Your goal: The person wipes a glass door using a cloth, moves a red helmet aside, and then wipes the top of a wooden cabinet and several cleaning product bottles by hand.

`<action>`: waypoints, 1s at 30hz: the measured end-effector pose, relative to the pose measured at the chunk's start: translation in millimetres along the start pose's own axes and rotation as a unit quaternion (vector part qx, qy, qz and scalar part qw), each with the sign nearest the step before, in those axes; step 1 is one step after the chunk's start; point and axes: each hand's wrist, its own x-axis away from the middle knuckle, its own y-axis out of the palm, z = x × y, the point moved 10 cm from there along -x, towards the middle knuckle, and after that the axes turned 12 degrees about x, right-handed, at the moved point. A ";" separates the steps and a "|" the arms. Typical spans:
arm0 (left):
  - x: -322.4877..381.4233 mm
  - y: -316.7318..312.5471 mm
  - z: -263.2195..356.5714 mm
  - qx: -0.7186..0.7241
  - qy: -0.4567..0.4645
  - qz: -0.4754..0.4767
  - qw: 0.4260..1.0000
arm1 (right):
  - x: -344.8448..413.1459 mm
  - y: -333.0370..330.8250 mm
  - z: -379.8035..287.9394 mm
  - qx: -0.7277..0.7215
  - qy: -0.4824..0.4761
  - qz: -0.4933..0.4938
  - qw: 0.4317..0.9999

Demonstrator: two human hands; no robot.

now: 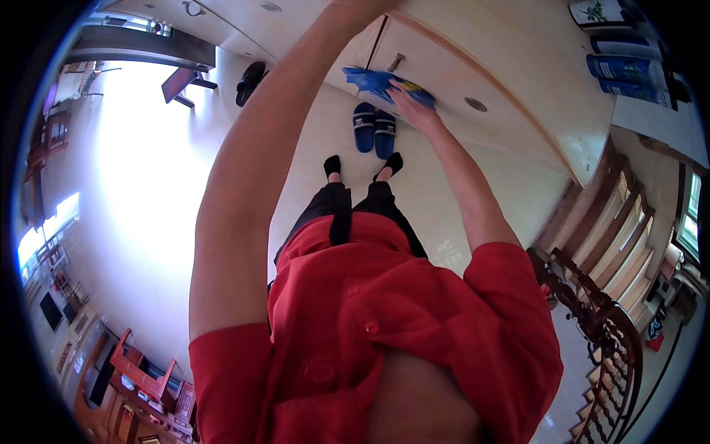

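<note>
My right hand lies with its fingers extended over a blue cloth with a yellow patch. It holds the cloth against the front of a pale cabinet door, just below a metal handle. My left arm reaches up past the cabinet's upper edge, and the left hand is out of view beyond the top of the picture. On the floor below the cloth sits a pair of dark blue slide sandals, in front of my feet in black socks.
Blue containers stand at the upper right, near the cabinet top. Wooden stairs with a dark carved railing are on the right. Black footwear and a low wooden stool sit at the upper left.
</note>
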 end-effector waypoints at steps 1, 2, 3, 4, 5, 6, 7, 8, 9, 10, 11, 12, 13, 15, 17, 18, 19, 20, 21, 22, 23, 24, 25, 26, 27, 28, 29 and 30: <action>0.9 -3.7 -2.6 -0.006 -0.004 0.002 1.000 | 8.8 2.4 0.4 0.035 -0.053 -0.009 0.998; 0.5 -4.1 0.0 -0.002 -0.004 0.001 1.000 | 16.8 1.6 -21.8 -0.078 -0.032 0.001 0.996; 0.5 -4.3 0.3 0.003 -0.003 0.002 1.000 | 32.5 8.2 -41.8 -0.103 -0.030 0.001 0.994; -0.4 -4.0 -0.6 0.003 -0.004 0.004 1.000 | 49.0 14.9 -61.0 -0.128 -0.028 0.001 0.991; 1.8 -5.7 -3.7 -0.001 -0.007 0.011 1.000 | 69.9 14.3 -70.0 -0.067 -0.046 -0.004 0.997; 3.0 -5.6 -3.7 -0.001 -0.008 0.017 1.000 | 89.6 13.5 -73.0 -0.067 -0.049 -0.005 0.997; 4.3 -6.5 -3.3 0.001 -0.007 0.021 1.000 | 105.9 12.7 -63.2 -0.144 -0.016 0.004 0.989; 4.1 -4.4 -4.1 -0.014 -0.017 0.019 1.000 | 116.0 14.5 -52.3 -0.221 0.020 0.009 0.975; 4.1 -3.1 -5.0 -0.029 -0.028 0.017 0.999 | 119.1 14.6 -52.6 -0.217 0.021 0.004 0.976; 3.4 -2.9 -3.0 -0.027 -0.025 0.021 0.999 | 121.0 20.7 -43.9 -0.303 0.082 -0.015 0.949; 2.1 -2.2 -0.1 -0.018 -0.024 0.025 0.999 | 124.0 29.5 -34.3 -0.386 0.145 -0.034 0.911; 3.1 -4.8 0.0 -0.014 -0.026 0.028 0.999 | 122.0 29.5 -12.6 -0.382 0.146 -0.031 0.912; 4.1 -8.0 0.5 -0.018 -0.025 0.032 0.999 | 123.8 31.6 24.1 -0.490 0.209 0.030 0.846; 1.9 -3.5 -1.8 0.000 -0.047 0.005 0.999 | 126.3 37.9 79.3 -0.580 0.270 0.091 0.763; 0.5 -2.9 -4.8 0.010 -0.050 0.003 0.999 | 131.9 39.2 127.7 -0.536 0.363 0.148 0.747; 0.4 -1.2 -8.9 0.021 -0.057 -0.004 0.998 | 128.9 37.8 147.3 -0.531 0.362 0.152 0.751; -0.2 -2.0 -11.4 0.018 -0.056 0.003 0.998 | 131.2 36.9 171.6 -0.525 0.385 0.168 0.741; 0.7 -0.7 -16.3 0.029 -0.072 -0.003 0.997 | 132.5 33.4 191.2 -0.519 0.407 0.184 0.728; 1.5 0.9 -20.9 0.040 -0.087 -0.009 0.995 | 126.5 31.2 202.8 -0.516 0.406 0.189 0.730; 1.5 0.6 -21.7 0.036 -0.087 -0.004 0.996 | 112.4 30.8 209.3 -0.530 0.373 0.187 0.738; 0.7 9.0 -23.4 0.003 -0.085 -0.039 0.996 | 96.0 31.2 216.0 -0.543 0.341 0.185 0.745; 0.8 20.3 -23.7 -0.028 -0.083 -0.078 0.993 | 78.5 34.4 220.7 -0.538 0.343 0.187 0.747; 3.9 23.9 -25.6 -0.030 -0.080 -0.074 0.994 | 66.4 30.1 231.5 -0.562 0.364 0.264 0.694; 6.8 23.6 -28.8 -0.036 -0.060 -0.064 0.995 | 61.0 21.3 246.7 -0.579 0.379 0.344 0.635; 3.7 17.6 -28.0 -0.042 -0.039 -0.056 0.997 | 55.7 10.4 260.2 -0.575 0.377 0.350 0.637; 2.3 12.8 -28.7 -0.048 -0.038 -0.050 0.997 | 41.2 18.4 261.7 -0.704 0.350 0.285 0.549; 2.9 27.9 -21.0 -0.092 -0.047 -0.142 0.984 | 37.9 26.6 253.2 -0.762 0.334 0.245 0.498; 8.9 39.2 -20.5 -0.140 -0.059 -0.230 0.961 | 33.8 30.5 247.0 -0.811 0.319 0.207 0.444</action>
